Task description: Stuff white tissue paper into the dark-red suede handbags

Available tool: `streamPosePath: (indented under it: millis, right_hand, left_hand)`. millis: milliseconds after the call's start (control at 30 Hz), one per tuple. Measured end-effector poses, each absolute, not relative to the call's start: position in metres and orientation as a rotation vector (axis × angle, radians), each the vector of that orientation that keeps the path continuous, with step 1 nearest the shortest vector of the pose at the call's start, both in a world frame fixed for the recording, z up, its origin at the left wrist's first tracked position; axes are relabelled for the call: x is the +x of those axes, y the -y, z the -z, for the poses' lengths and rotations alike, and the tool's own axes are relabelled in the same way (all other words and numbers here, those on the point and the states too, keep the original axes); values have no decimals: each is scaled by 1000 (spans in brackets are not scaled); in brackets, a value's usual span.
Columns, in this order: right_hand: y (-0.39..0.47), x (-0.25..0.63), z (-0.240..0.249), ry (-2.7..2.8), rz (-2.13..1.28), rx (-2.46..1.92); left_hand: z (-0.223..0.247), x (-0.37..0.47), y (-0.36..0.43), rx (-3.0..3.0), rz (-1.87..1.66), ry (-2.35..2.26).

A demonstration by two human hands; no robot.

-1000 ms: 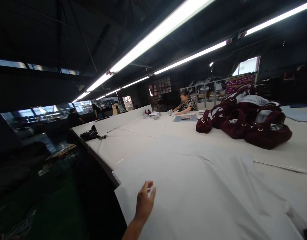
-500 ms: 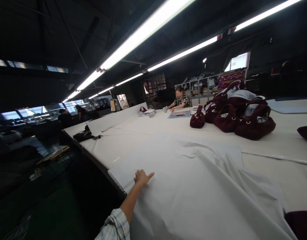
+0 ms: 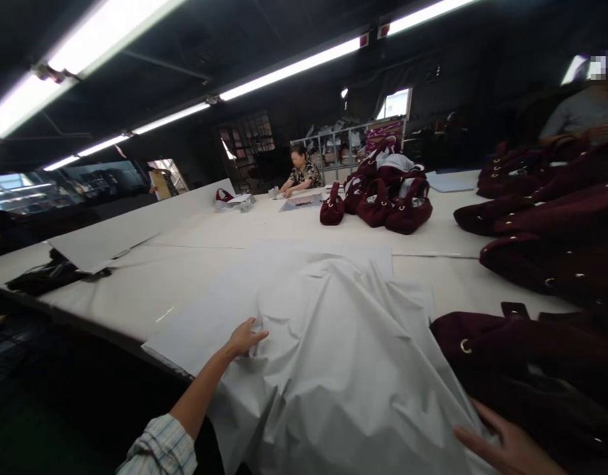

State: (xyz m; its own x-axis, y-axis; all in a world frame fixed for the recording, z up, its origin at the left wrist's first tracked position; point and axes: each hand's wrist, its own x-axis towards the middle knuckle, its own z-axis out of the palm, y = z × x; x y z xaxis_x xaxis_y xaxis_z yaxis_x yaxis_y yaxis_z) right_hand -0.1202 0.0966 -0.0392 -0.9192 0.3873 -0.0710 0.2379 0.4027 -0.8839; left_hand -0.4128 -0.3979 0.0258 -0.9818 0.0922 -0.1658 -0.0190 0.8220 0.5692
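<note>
A wrinkled light grey sheet, like thin plastic or coated cloth, spreads over a flatter pale sheet on the table. My left hand is closed on its left edge, and folds run out from the fingers. At the lower right, my right hand lies against the sheet's right edge with thumb and finger apart; its other fingers are partly hidden. Just beyond that hand is a dark maroon handbag with a gold ring.
More maroon handbags crowd the right side, and another group of bags stands across the white table. A co-worker sits at the far side, another person at far right. Dark material lies at left.
The view has swung right, bringing more handbags and my right hand into sight. My left hand, earlier spread on the sheet, now grips its edge; the sheet is more bunched.
</note>
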Motion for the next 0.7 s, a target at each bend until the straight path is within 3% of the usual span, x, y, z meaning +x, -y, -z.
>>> streamPosePath:
  millis: [167, 300, 467, 700]
  right_hand:
    - [-42, -161, 26, 2360, -2046, -372]
    - [-22, -163, -5, 2326, -2276, -128]
    - [-49, -154, -34, 2270, -2396, -176]
    - [-18, -196, -16, 1869, -2673, -218]
  left_hand:
    - [-24, -368, 317, 455, -1187, -2444]
    - [-31, -327, 263, 651, -1209, -2109]
    - [-48, -329, 260, 494, -1249, -1883]
    - [-59, -325, 211, 337, -1351, -1674]
